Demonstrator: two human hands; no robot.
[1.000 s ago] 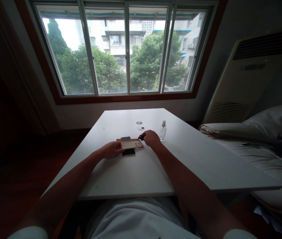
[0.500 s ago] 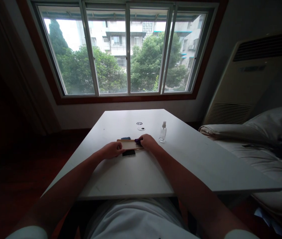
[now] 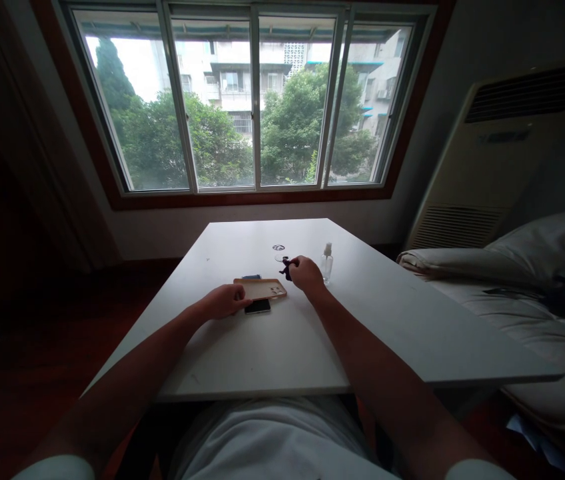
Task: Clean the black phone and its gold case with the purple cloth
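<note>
My left hand (image 3: 226, 301) grips the left end of a phone case (image 3: 263, 289), tan-edged, with camera holes at its right end. A dark smartphone (image 3: 258, 307) lies on the table, partly under the case's near edge. Behind the case, a small blue item (image 3: 251, 277) shows only in part. My right hand (image 3: 306, 274) is closed on a crumpled dark purple cloth (image 3: 286, 269), held just right of and beyond the case. Close to the right hand's far side stands a clear spray bottle (image 3: 327, 263), its base partly hidden by that hand.
The white table (image 3: 242, 360) carries two small round marks or discs, one of them (image 3: 278, 247) near the far end. A window (image 3: 257, 100) is beyond. To the right are a bed-like padded surface (image 3: 477, 300) and a standing air conditioner (image 3: 492, 153).
My right hand has moved away from the phone case with the cloth, up and to the right towards the spray bottle. The case's camera holes now show. My left hand stays on the case.
</note>
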